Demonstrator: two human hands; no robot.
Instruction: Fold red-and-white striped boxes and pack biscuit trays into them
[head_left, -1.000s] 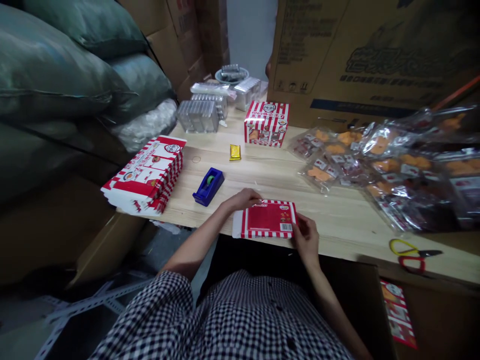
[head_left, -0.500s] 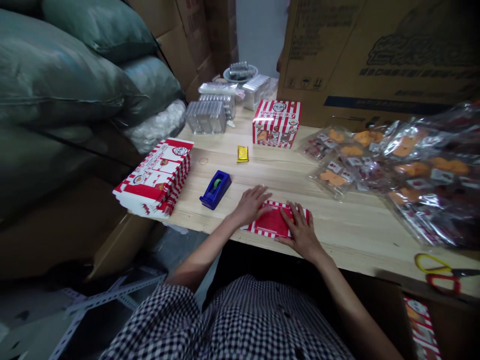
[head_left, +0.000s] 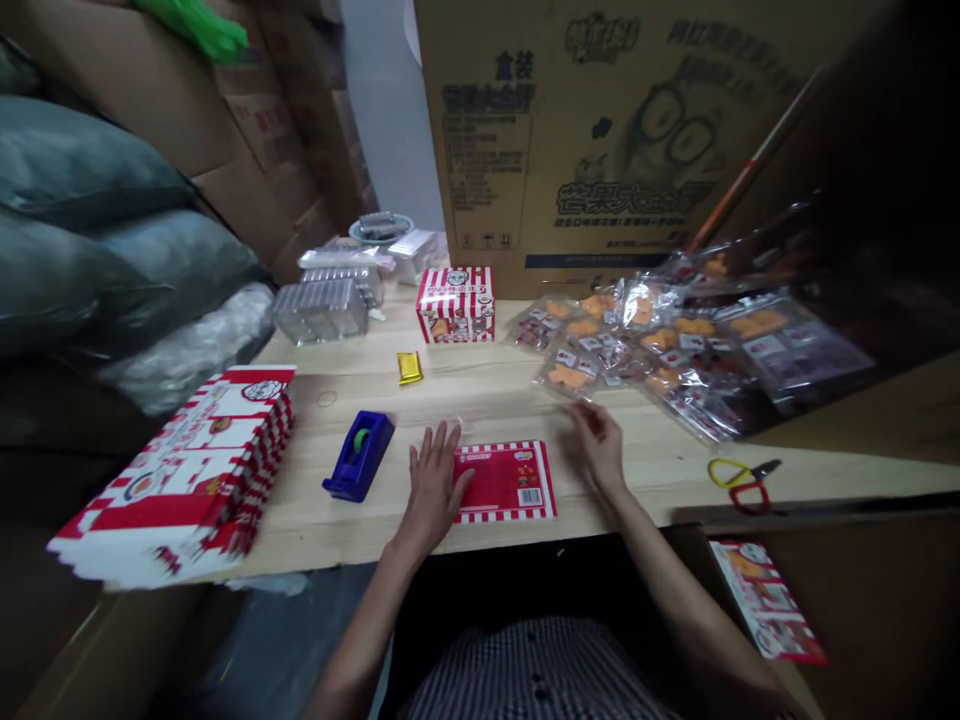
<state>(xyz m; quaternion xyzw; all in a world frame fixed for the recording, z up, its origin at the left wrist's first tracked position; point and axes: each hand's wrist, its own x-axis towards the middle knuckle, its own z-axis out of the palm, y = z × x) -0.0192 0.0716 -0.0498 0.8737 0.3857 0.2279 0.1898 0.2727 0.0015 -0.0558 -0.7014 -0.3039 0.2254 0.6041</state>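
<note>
A flat red carton [head_left: 504, 485] with striped edges and a barcode lies near the table's front edge. My left hand [head_left: 433, 478] rests with fingers outstretched on the carton's left end. My right hand [head_left: 598, 440] is off the carton, to its upper right, close to the nearest clear packet [head_left: 568, 372] with an orange piece inside. Its fingers look curled and are smeared by motion, so whether they hold anything is unclear. Left of my left hand sits a blue tape dispenser [head_left: 360, 455] with green tape. A small yellow sachet [head_left: 409, 367] lies beyond it.
Folded striped cartons [head_left: 187, 450] are stacked at left. An assembled striped box [head_left: 456, 305] stands at the back, beside clear plastic trays [head_left: 322, 310]. More clear packets [head_left: 690, 350] are heaped at right before a large cardboard box [head_left: 555, 150]. Scissors [head_left: 746, 482] lie near the front edge.
My right hand has lifted off the carton and moved right, toward the packets. My left hand stays at the carton's left end. The head view has turned right.
</note>
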